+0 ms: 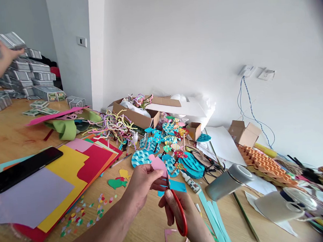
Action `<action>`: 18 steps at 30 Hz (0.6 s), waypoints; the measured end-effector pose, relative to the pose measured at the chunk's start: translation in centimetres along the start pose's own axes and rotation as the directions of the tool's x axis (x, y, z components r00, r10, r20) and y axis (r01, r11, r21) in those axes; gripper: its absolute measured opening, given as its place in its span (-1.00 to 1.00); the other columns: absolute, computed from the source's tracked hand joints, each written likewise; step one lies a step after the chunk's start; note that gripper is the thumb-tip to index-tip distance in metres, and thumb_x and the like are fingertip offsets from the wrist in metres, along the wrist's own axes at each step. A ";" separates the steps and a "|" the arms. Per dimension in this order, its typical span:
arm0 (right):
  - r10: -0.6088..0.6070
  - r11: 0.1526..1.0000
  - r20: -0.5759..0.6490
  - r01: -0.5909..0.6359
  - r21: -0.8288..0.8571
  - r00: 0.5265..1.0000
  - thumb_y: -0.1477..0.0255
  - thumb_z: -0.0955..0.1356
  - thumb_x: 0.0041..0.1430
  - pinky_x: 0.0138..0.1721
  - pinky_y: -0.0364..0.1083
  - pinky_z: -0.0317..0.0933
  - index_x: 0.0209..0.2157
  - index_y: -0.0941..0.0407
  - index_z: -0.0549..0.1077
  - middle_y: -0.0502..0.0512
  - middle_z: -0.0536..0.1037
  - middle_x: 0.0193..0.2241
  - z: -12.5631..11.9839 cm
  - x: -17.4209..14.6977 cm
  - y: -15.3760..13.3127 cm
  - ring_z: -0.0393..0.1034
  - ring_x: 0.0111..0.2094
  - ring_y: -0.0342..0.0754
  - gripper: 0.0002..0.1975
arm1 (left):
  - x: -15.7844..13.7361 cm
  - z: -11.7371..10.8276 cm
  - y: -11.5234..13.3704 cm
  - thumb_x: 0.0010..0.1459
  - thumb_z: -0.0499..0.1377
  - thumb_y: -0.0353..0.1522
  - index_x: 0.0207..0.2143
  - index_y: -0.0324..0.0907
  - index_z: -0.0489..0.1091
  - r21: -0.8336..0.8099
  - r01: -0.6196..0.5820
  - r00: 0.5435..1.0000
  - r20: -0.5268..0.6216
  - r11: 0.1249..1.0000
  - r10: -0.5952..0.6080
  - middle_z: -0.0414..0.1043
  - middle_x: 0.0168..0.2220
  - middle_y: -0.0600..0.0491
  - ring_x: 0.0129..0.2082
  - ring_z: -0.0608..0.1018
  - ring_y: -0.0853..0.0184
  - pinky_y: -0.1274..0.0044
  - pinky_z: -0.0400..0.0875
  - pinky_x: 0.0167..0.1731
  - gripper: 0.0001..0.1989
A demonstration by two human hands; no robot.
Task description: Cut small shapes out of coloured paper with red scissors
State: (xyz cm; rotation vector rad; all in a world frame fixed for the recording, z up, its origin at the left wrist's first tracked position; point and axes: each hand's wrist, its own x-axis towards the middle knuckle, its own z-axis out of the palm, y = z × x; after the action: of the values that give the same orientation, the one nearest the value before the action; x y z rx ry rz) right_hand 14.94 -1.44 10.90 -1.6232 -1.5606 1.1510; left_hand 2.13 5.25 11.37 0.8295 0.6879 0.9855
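Observation:
In the middle of the head view, my left hand [142,182] pinches a small pink paper cutout [158,165] between thumb and fingers. My right hand [180,207] grips red-handled scissors [180,214], their dark blades touching the edge of the pink paper. Below them on the table lies a curved pink paper scrap [172,239]. Just beyond my hands stand blue wavy paper discs [142,158] with colourful paper fish on them. Left of my left hand lie a green paper fish [117,183] and a yellow cutout [124,174].
Coloured paper sheets [53,182] with a black phone [26,169] lie left, near scattered confetti [97,209]. Right are a grey bottle [228,182], a white bottle [283,203], a glue bottle [191,183] and turquoise strips [215,220]. Another person's hand [6,52] holds a bundle far left.

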 end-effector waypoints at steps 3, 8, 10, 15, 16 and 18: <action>0.003 1.000 -0.004 -0.003 0.002 1.000 -0.14 0.11 0.13 -0.67 -0.20 -0.04 -0.47 0.18 0.39 -0.05 0.28 -0.78 0.0 0.0 0.0 0.09 -0.75 -0.20 -0.35 | -0.1 0.0 0.0 -0.13 0.27 -0.28 -0.48 -0.30 0.42 -0.005 0.003 1.000 0.001 1.000 -0.003 0.54 -0.50 -0.09 -0.51 0.58 0.25 0.54 0.44 -0.54 -0.76; 0.003 1.000 0.003 -0.003 0.020 1.000 -0.14 0.12 0.13 -0.68 -0.21 -0.06 -0.48 0.18 0.39 -0.07 0.27 -0.79 0.0 0.1 0.1 0.07 -0.76 -0.22 -0.35 | 0.1 -0.2 -0.3 -0.11 0.26 -0.28 -0.47 -0.31 0.43 -0.003 0.000 1.000 0.013 1.000 0.000 0.55 -0.49 -0.10 -0.50 0.59 0.24 0.53 0.45 -0.53 -0.77; 0.000 1.000 0.005 0.000 0.029 1.000 -0.14 0.12 0.13 -0.69 -0.22 -0.07 -0.48 0.18 0.39 -0.07 0.27 -0.79 0.1 0.1 0.2 0.07 -0.76 -0.22 -0.35 | 0.2 -0.3 -0.3 -0.10 0.26 -0.28 -0.47 -0.31 0.43 -0.004 0.002 1.000 0.011 1.000 -0.002 0.55 -0.49 -0.10 -0.50 0.59 0.24 0.53 0.45 -0.53 -0.77; 0.009 0.999 -0.002 -0.008 0.037 1.000 -0.15 0.13 0.11 -0.70 -0.22 -0.07 -0.47 0.19 0.40 -0.07 0.27 -0.79 0.1 0.1 0.3 0.07 -0.77 -0.22 -0.34 | 0.3 -0.3 -0.3 -0.11 0.26 -0.28 -0.46 -0.31 0.43 -0.008 0.007 1.000 0.010 1.000 -0.007 0.55 -0.48 -0.10 -0.49 0.59 0.23 0.53 0.45 -0.52 -0.76; 0.011 0.999 0.001 -0.011 0.042 1.000 -0.16 0.13 0.10 -0.70 -0.22 -0.08 -0.47 0.19 0.40 -0.07 0.27 -0.80 0.1 0.1 0.3 0.07 -0.77 -0.22 -0.34 | 0.3 -0.3 -0.3 -0.11 0.26 -0.27 -0.46 -0.31 0.43 -0.009 0.007 1.000 0.010 1.000 -0.007 0.55 -0.48 -0.10 -0.48 0.59 0.23 0.53 0.45 -0.52 -0.76; 0.013 0.998 0.005 -0.013 0.055 1.000 -0.17 0.13 0.08 -0.70 -0.22 -0.10 -0.48 0.19 0.39 -0.08 0.26 -0.81 0.1 0.1 0.3 0.05 -0.78 -0.23 -0.33 | 0.2 -0.2 -0.3 -0.11 0.26 -0.27 -0.47 -0.30 0.43 -0.007 0.010 1.000 0.010 1.000 -0.010 0.55 -0.48 -0.10 -0.48 0.59 0.23 0.53 0.45 -0.52 -0.76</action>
State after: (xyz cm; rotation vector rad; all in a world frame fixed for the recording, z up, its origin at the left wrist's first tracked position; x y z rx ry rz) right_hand 14.97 -1.38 10.57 -1.5984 -1.5104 1.1947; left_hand 2.13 5.44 10.99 0.8230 0.6792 0.9740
